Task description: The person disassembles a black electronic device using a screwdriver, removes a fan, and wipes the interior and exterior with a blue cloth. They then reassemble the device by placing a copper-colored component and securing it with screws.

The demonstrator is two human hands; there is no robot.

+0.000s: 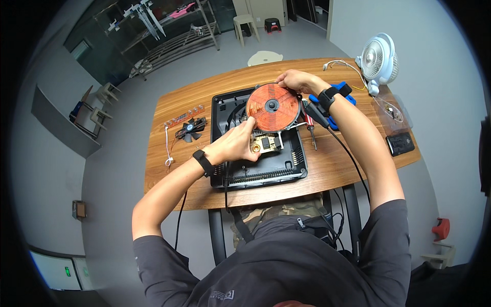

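A round copper induction coil [276, 118] is held between both hands over an open black cooker housing [266, 173]. My left hand [238, 140] grips its lower left rim, with the thumb stretched lower, close to the circuit board [268, 144]. On the far right side, my right hand [299, 82] pinches the coil's upper edge. The board lies inside the housing, partly covered by the coil and my left hand. Right of the coil is a black handle-like piece [315, 114] with a cable, beside a red screwdriver [309, 123].
Left of the housing lie a black fan [191, 129] and an orange circuit strip [184, 117] with a white cable. To the right are a blue-and-black object [346, 94], a white desk fan [378, 59], a clear plastic container [404, 115] and a black rectangular object [400, 144].
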